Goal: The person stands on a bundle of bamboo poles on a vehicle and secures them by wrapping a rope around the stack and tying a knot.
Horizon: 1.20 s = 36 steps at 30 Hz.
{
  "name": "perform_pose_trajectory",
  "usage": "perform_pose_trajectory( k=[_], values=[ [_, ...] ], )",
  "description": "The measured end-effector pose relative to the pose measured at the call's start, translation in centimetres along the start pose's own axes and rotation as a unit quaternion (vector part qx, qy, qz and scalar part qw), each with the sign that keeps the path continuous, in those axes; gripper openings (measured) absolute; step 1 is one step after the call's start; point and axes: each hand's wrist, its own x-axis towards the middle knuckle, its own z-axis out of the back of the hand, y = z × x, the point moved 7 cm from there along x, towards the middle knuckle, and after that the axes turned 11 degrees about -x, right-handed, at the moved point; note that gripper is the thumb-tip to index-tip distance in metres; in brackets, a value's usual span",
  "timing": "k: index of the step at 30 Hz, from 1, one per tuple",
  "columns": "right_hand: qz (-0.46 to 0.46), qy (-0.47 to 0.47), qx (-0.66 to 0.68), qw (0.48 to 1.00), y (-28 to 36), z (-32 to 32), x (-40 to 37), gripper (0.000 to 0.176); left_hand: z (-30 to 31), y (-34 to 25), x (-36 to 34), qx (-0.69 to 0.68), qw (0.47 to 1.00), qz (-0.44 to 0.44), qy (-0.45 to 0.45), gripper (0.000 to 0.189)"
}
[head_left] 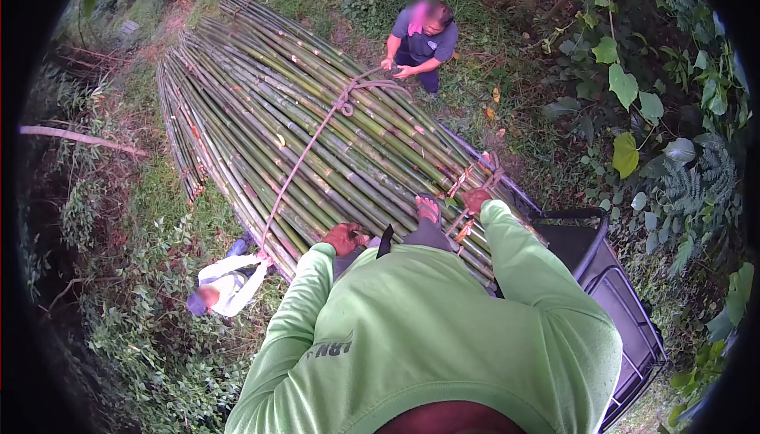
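Observation:
Below me lies a large stack of green bamboo poles [293, 125]. A rope [310, 142] crosses it, with a knot near the upper middle. My left hand [345, 238] rests at my left knee, above the poles; its fingers look curled, and what they hold, if anything, is hidden. My right hand [476, 199] is closed at the right side of the stack, around a thin rope [459, 220] that runs down over the poles. Another rope loop [492, 171] sits just beyond it. My bare foot [428, 209] stands on the bamboo between my hands.
A person in a dark shirt [428, 40] stands beyond the stack, hands near the rope's end. Another person in white [231, 282] is at the lower left, hands at the rope. A dark vehicle frame [606, 276] lies at the right, with leafy vines [623, 85] beyond.

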Motion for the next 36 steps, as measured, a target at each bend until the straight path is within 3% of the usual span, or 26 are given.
perform_pose_trajectory(
  k=[9, 15, 18, 21, 24, 30, 33, 36],
  values=[
    [-0.085, -0.052, 0.141, 0.985, -0.9, -1.9, -0.6, 0.032, -0.5, -0.9, -0.1, 0.042, 0.999, -0.002, -0.002, 0.052],
    [-0.014, -0.056, -0.014, 0.998, 1.5, 1.8, -1.6, 0.033, -0.7, -0.2, 0.3, 0.033, 0.999, -0.008, -0.012, 0.052],
    [-0.041, -0.016, 0.032, 0.999, 0.8, 1.0, -1.2, 0.027, -0.9, 0.1, 0.4, 0.026, 1.0, -0.014, -0.012, 0.052],
    [-0.1, -0.043, 0.204, 0.973, -0.8, -0.6, -1.1, 0.019, -1.0, 0.2, 0.5, 0.017, 1.0, -0.019, -0.003, 0.053],
    [-0.009, -0.003, 0.01, 1.0, 2.0, 4.2, -2.5, 0.013, -1.1, -0.4, 0.3, 0.014, 1.0, -0.018, 0.005, 0.054],
    [-0.091, 0.03, 0.164, 0.982, 1.3, 3.7, -2.8, 0.018, -1.0, -0.6, 0.2, 0.019, 1.0, -0.019, 0.008, 0.055],
    [-0.152, -0.04, 0.276, 0.948, 1.4, 5.5, -3.7, 0.018, -1.0, -0.7, 0.3, 0.028, 0.999, -0.026, 0.008, 0.055],
    [-0.143, -0.046, 0.27, 0.951, 1.6, 5.4, -3.6, 0.022, -0.8, -1.1, 0.1, 0.031, 0.999, -0.017, 0.011, 0.055]
  ],
)
